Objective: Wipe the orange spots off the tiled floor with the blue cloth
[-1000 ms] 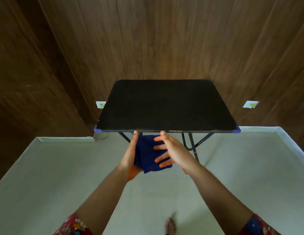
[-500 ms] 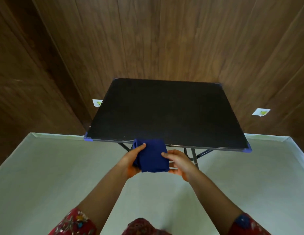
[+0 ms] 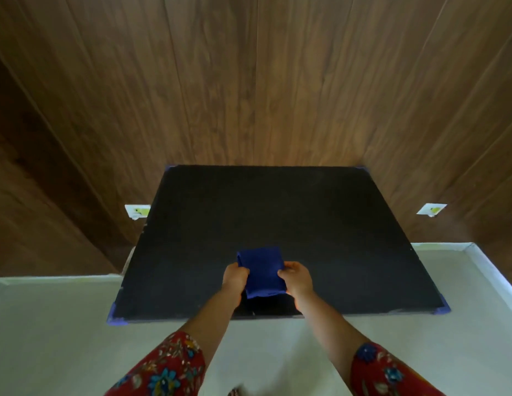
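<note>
A folded dark blue cloth [image 3: 262,270] is held over the near part of a black table top [image 3: 277,218]. My left hand [image 3: 235,277] grips its left edge and my right hand [image 3: 296,277] grips its right edge, fingers curled round the fabric. Whether the cloth touches the table top I cannot tell. The pale floor [image 3: 63,332] lies below and around the table. No orange spots show on the visible floor.
Wood-panelled walls [image 3: 249,81] stand behind the table, with two small white wall plates [image 3: 137,211] [image 3: 431,210]. Blue tape marks the table's corners [image 3: 117,320]. A white skirting [image 3: 49,280] edges the floor. Toes of a foot [image 3: 234,392] show at the bottom.
Both hands have carried the cloth from below the table's front edge up and forward, over the table top. The view has moved closer to the table.
</note>
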